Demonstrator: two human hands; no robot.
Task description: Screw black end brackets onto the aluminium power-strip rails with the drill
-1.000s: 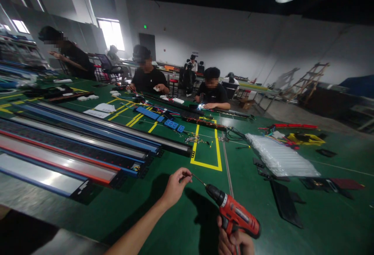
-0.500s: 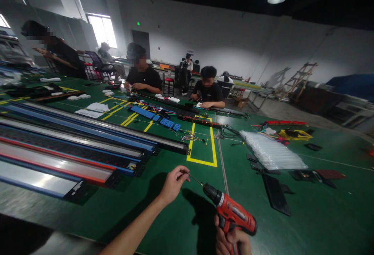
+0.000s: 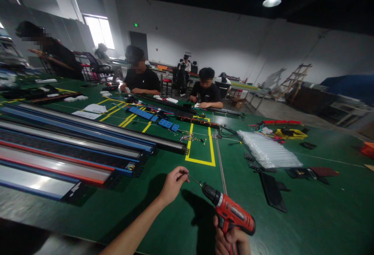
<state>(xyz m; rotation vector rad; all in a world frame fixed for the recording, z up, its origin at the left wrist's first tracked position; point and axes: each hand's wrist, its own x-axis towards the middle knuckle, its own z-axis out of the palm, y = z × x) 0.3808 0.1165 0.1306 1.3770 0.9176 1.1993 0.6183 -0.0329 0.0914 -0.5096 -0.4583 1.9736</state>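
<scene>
My right hand [image 3: 230,240] is wrapped round the handle of a red and black cordless drill [image 3: 235,213], which points up and to the left. A thin metal rod [image 3: 194,179] runs between the drill's chuck and my left hand [image 3: 176,181], whose thumb and fingers pinch its far end. Both hands are above the green table [image 3: 128,216], near its front edge. Beyond them is a rectangle of yellow tape [image 3: 201,163] with a pile of small metal parts [image 3: 188,138] at its left side.
Long framed panels [image 3: 52,150] cover the left of the table. Blue plates [image 3: 142,112] and wires lie at the middle back. Bubble-wrapped pieces [image 3: 267,150], a black plate [image 3: 273,192] and a yellow tray [image 3: 292,133] are on the right. Several people sit or stand beyond.
The view has shifted slightly, so the background and table items sit a little further left. Both hands keep their hold on the rod and the drill.
</scene>
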